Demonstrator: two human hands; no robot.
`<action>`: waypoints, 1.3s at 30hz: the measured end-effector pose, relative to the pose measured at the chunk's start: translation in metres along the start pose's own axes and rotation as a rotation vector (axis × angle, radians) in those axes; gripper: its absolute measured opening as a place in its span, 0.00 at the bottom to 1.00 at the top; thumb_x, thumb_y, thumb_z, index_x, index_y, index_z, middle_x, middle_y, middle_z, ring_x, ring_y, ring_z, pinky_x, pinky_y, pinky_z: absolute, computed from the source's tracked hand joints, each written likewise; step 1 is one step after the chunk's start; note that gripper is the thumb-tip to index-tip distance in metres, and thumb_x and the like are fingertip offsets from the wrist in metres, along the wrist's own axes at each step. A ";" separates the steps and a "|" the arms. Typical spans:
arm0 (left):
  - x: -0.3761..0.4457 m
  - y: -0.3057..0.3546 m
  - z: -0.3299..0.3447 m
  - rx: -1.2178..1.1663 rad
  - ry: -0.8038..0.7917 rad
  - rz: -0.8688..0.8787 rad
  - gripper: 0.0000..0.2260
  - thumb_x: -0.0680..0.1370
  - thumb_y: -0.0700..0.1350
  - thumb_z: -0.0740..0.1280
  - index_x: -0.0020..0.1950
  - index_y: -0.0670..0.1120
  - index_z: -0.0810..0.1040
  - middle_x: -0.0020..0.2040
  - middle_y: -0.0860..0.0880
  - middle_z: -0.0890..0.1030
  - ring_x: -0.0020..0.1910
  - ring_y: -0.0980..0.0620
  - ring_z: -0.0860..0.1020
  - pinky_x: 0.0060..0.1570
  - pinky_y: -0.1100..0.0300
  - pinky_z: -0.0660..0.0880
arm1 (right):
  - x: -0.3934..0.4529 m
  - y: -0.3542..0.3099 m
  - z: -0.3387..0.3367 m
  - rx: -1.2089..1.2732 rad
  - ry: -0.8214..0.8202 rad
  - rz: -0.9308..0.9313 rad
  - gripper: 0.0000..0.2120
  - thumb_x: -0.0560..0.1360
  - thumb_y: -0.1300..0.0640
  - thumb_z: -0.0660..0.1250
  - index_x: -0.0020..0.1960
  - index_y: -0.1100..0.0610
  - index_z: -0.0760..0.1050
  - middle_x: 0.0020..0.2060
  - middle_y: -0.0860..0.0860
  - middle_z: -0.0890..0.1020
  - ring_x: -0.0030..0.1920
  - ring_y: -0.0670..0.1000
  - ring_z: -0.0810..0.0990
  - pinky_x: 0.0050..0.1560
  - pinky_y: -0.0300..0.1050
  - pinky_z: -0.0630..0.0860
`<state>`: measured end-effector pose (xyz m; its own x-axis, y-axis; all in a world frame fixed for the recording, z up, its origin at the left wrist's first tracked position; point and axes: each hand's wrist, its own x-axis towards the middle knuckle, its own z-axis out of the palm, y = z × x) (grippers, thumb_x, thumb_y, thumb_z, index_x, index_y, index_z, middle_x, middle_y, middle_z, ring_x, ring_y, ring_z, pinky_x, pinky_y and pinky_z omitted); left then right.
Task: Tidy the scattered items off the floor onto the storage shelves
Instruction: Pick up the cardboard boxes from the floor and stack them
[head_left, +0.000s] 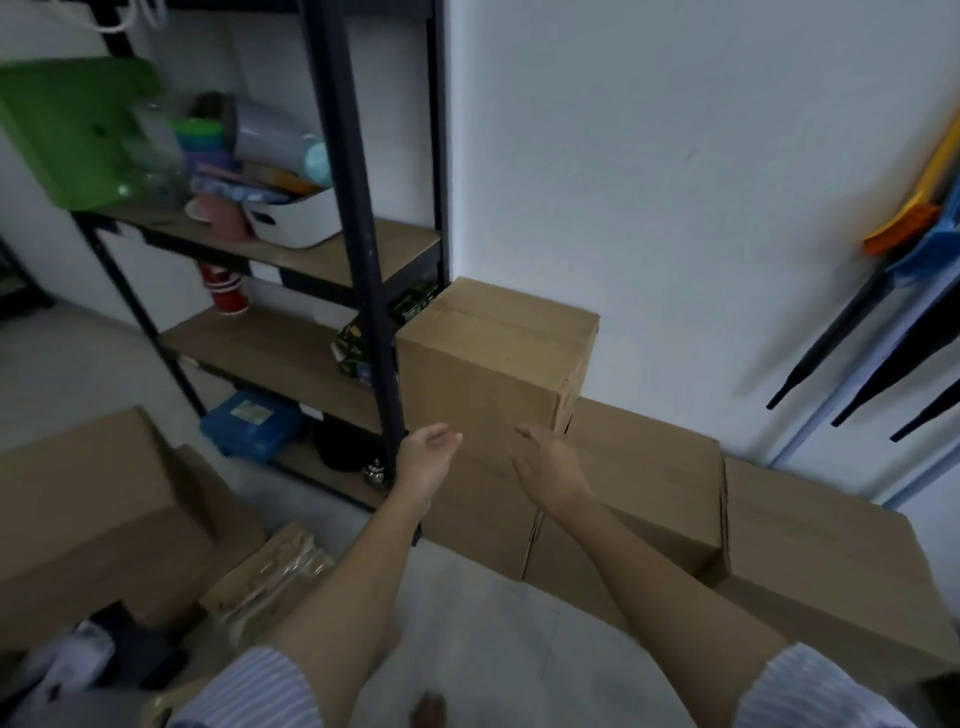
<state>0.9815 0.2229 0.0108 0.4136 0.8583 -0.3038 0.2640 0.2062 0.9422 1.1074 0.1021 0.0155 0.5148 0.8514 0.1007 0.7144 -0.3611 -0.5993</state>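
Observation:
A tall cardboard box (498, 358) stands on top of lower boxes against the white wall, right beside the black shelf unit (363, 260). My left hand (426, 462) and my right hand (550, 467) reach out in front of its near face, palms turned toward each other, fingers relaxed and holding nothing. Neither hand touches the box as far as I can tell. On the floor at the lower left lie a small carton with clear plastic packets (275, 577) and dark and white loose items (88, 649).
A row of low cardboard boxes (810, 561) runs along the wall to the right. A large box (88, 519) sits at the left. The shelves hold a white basket (296, 218), a green container (67, 124), red cups (226, 288) and a blue case (249, 421). Brooms (904, 260) lean at the far right.

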 end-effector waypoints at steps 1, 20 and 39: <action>-0.019 -0.009 -0.004 -0.009 0.044 0.003 0.16 0.79 0.41 0.67 0.67 0.40 0.75 0.59 0.49 0.78 0.56 0.52 0.76 0.56 0.62 0.71 | -0.014 -0.003 0.000 0.013 0.001 -0.019 0.20 0.81 0.58 0.62 0.72 0.62 0.69 0.67 0.57 0.75 0.69 0.55 0.72 0.67 0.40 0.63; -0.266 -0.163 -0.260 -0.101 0.707 -0.221 0.07 0.82 0.45 0.64 0.50 0.44 0.80 0.41 0.48 0.77 0.40 0.56 0.73 0.34 0.69 0.67 | -0.159 -0.192 0.156 0.290 -0.408 -0.262 0.17 0.80 0.58 0.63 0.66 0.64 0.75 0.61 0.58 0.80 0.62 0.55 0.78 0.59 0.42 0.71; -0.440 -0.342 -0.464 -0.462 0.997 -0.554 0.22 0.79 0.45 0.68 0.70 0.38 0.71 0.52 0.44 0.78 0.51 0.46 0.78 0.50 0.56 0.72 | -0.347 -0.369 0.369 0.285 -0.867 -0.137 0.24 0.80 0.57 0.64 0.74 0.58 0.66 0.62 0.56 0.77 0.61 0.55 0.76 0.59 0.45 0.72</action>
<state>0.3052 -0.0070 -0.1124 -0.5558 0.5439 -0.6287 -0.2247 0.6299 0.7435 0.4901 0.0801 -0.0907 -0.1831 0.9084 -0.3759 0.5398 -0.2268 -0.8107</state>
